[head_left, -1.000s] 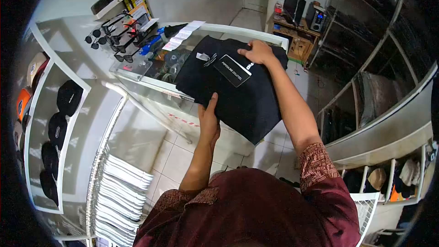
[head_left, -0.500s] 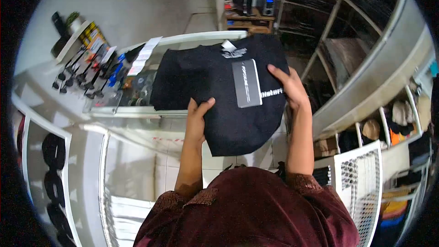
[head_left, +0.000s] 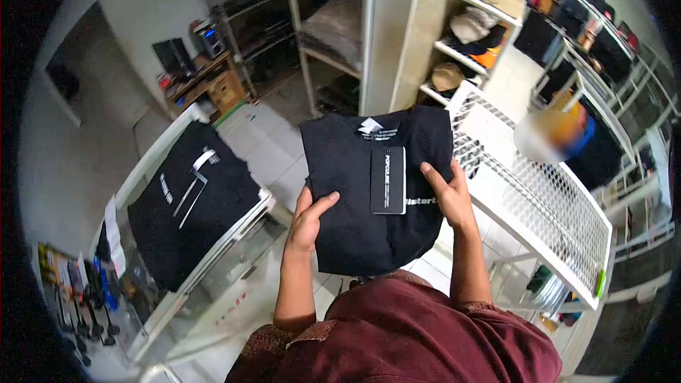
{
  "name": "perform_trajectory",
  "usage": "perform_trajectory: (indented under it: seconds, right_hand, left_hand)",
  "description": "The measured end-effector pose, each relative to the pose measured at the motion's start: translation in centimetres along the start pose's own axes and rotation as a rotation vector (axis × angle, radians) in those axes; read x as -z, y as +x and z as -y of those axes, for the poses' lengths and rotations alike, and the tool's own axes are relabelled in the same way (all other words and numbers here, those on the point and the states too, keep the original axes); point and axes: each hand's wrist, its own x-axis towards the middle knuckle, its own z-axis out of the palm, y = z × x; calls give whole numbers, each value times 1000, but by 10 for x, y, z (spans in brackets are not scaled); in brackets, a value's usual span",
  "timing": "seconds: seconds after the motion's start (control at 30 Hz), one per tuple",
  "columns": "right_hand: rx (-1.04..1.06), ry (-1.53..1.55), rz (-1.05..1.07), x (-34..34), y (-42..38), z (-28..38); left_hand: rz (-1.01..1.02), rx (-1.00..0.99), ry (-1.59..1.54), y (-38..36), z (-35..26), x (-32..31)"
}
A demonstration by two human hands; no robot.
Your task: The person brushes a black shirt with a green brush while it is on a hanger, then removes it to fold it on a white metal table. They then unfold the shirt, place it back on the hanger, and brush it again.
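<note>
One folded black shirt [head_left: 355, 206] is held up in front of the chest, clear of every surface, with tiled floor [head_left: 266, 145] open beneath and to its far left. The left hand [head_left: 306, 221] grips its near left edge, thumb on top and fingers curled under the fabric. The right hand [head_left: 445, 195] clasps the right edge, thumb pressed onto the white lettering, fingers closed behind the cloth. One black hang tag [head_left: 388, 179] lies on the shirt's front below the collar label.

To the left, a second black shirt [head_left: 188, 209] lies flat on the glass tabletop [head_left: 213, 269], one corner hanging past its right edge. To the right, one white wire rack [head_left: 546, 220] stands just beside the right hand, its near left corner close to the held shirt. Sunglasses [head_left: 85, 312] line the tabletop's near left end; their number is too small to count.
</note>
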Motion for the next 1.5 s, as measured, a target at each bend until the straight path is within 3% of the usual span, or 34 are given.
perform_trajectory:
  seconds: [0.5, 0.97, 1.03, 1.1, 1.17, 1.23, 1.33, 1.5]
  right_hand:
    - [32, -29, -385, 133, -26, 0]
    - [9, -124, -597, 324, 6, 49]
    - [13, -181, -613, 354, 8, 36]
    - [-55, -667, -642, 378, 3, 17]
    - [-342, -1080, -696, 385, -22, -9]
    - [-388, -1012, -680, 371, -43, -22]
    - [-194, -1124, -834, 345, -71, -60]
    - [-231, -1089, -944, 339, -76, -52]
  left_hand:
    - [356, 259, 31, 88, 52, -126]
    - [624, 408, 32, 178, 106, -324]
    - [654, 380, 45, 180, 121, -343]
    - [483, -317, 1072, 182, 146, -347]
    - [469, -471, 1240, 172, 164, -334]
    - [544, -462, 1268, 155, 169, -321]
    - [471, -456, 1320, 127, 171, -315]
    - [343, -482, 1287, 112, 178, -316]
